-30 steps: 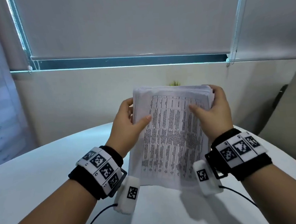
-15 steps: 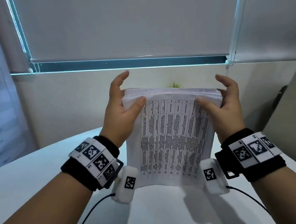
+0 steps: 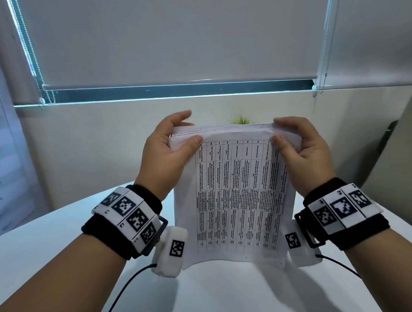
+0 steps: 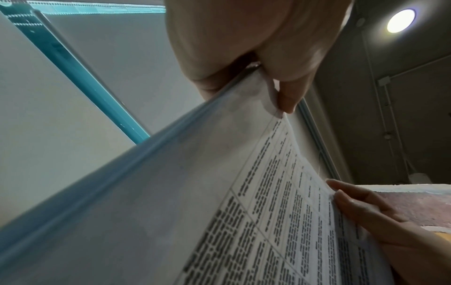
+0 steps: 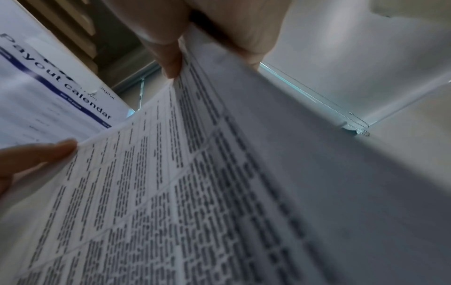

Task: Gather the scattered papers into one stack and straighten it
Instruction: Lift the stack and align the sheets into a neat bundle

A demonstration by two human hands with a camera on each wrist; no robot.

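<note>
A thick stack of printed papers (image 3: 237,197) stands upright on its bottom edge on the white round table (image 3: 47,240), its front sheet covered in a text table. My left hand (image 3: 168,148) grips the top left corner, thumb on the front and fingers curled over the top edge. At the top right corner my right hand (image 3: 299,144) holds the stack the same way. The left wrist view shows the paper stack (image 4: 219,202) pinched under my left thumb (image 4: 288,90). The right wrist view has the printed sheet (image 5: 195,192) pinched by my right hand (image 5: 195,38).
A wall with a window and lowered roller blind (image 3: 167,36) rises behind the table. A small green plant (image 3: 241,120) peeks over the stack. A poster headed "Payout Calendar" (image 5: 61,81) hangs at the left. Cables (image 3: 126,290) trail from both wristbands across the table.
Half a second ago both hands' fingers were lifted off the stack's top; now they have closed down over the top edge. The stack stays upright on the table.
</note>
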